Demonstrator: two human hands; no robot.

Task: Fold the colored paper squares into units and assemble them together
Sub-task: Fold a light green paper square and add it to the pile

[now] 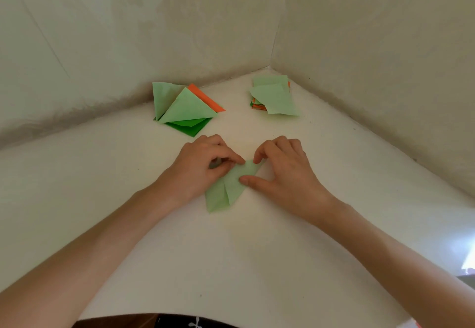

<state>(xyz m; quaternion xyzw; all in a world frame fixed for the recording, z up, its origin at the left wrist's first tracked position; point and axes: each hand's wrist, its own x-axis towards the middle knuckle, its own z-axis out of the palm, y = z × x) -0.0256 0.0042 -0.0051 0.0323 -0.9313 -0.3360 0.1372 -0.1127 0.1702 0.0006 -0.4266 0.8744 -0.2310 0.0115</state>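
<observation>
A partly folded light green paper (226, 191) lies on the white table (231, 263) between my hands. My left hand (203, 165) has its fingers curled and pinches the paper's upper left part. My right hand (285, 168) presses its thumb onto the paper's right edge, with the index fingertip down near the upper tip. A pile of folded units (183, 109), light green, dark green and orange, lies at the back left. A stack of flat paper squares (273, 97), green on top with orange edges showing, sits at the back right.
The table sits in a corner formed by two pale walls (180, 32). A dark edge (159, 321) shows at the bottom of the frame, below the table's near edge.
</observation>
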